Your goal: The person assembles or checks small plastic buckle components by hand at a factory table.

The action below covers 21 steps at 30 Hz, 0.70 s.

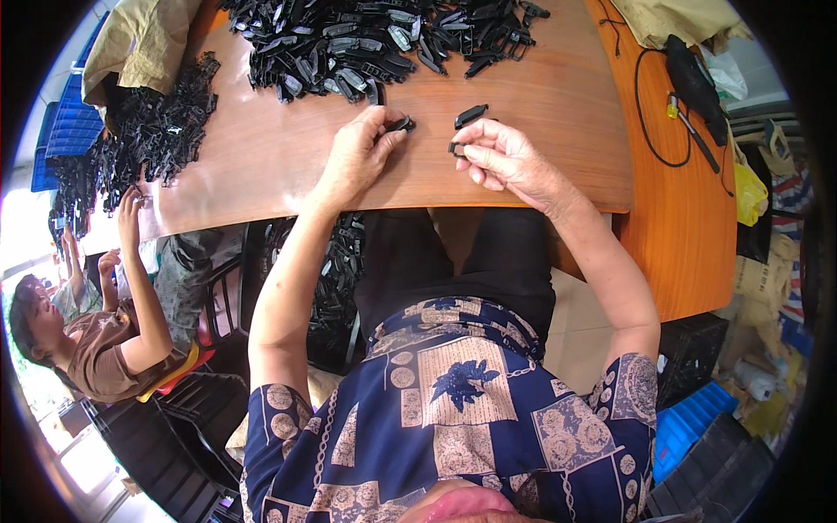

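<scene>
My left hand (356, 155) is closed over the table near its front edge, pinching a small black plastic part (402, 125) between thumb and fingers. Across from it, my right hand (504, 160) grips a little black frame-like piece (456, 149) with thumb and fingertips. The two pieces are apart. Just beyond the right fingers, a long black plastic part (472, 115) lies alone on the tabletop. A wide heap of similar black plastic parts (349, 44) spreads over the far side of the brown table (261, 148).
More small black parts are piled (166, 122) at the left by a tan sack (144, 44). A co-worker (105, 349) sits there, reaching to the table. A black bin of parts (336, 279) stands below the edge. On the right side table are a cable (641, 113) and a screwdriver-like tool (695, 135).
</scene>
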{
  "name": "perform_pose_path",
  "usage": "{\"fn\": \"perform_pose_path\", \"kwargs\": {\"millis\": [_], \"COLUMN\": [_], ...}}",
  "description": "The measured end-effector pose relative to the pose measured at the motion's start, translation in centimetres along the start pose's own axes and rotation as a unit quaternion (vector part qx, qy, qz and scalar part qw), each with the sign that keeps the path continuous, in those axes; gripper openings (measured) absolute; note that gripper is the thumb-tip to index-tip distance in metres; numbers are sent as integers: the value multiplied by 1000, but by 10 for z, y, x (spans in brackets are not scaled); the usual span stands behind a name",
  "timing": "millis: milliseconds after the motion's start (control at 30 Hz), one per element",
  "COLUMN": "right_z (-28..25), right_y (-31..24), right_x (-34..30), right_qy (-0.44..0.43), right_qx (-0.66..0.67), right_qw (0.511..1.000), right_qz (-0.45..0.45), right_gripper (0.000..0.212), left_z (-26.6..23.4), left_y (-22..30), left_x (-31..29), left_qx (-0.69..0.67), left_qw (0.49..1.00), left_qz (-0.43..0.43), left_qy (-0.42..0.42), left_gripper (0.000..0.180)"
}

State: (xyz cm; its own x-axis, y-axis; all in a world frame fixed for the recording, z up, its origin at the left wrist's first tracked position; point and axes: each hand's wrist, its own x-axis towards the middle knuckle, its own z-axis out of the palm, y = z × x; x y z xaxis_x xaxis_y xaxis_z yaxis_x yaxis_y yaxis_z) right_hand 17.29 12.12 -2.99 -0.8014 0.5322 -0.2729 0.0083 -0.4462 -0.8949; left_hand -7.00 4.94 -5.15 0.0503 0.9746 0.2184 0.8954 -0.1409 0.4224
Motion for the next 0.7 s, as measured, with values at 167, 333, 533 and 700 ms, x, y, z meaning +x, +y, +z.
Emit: {"fn": "perform_pose_path", "kwargs": {"millis": [167, 333, 533, 700], "right_z": [17, 32, 44, 47], "right_y": [1, -4, -10, -8], "right_x": [1, 5, 2, 3], "right_qy": [-25, -37, -47, -76], "right_qx": [79, 110, 107, 104], "right_qw": [997, 993, 993, 991], "right_qz": [6, 4, 19, 29], "right_gripper": [15, 14, 11, 11], "left_z": [-8, -3, -8, -5], "left_y": [32, 48, 60, 59], "left_x": [-27, -40, -56, -62], "left_qx": [-760, -727, -532, -433], "left_qw": [605, 659, 830, 890], "left_qz": [-236, -194, -161, -90], "left_qy": [-34, 9, 46, 116], "left_gripper": [23, 25, 24, 27]}}
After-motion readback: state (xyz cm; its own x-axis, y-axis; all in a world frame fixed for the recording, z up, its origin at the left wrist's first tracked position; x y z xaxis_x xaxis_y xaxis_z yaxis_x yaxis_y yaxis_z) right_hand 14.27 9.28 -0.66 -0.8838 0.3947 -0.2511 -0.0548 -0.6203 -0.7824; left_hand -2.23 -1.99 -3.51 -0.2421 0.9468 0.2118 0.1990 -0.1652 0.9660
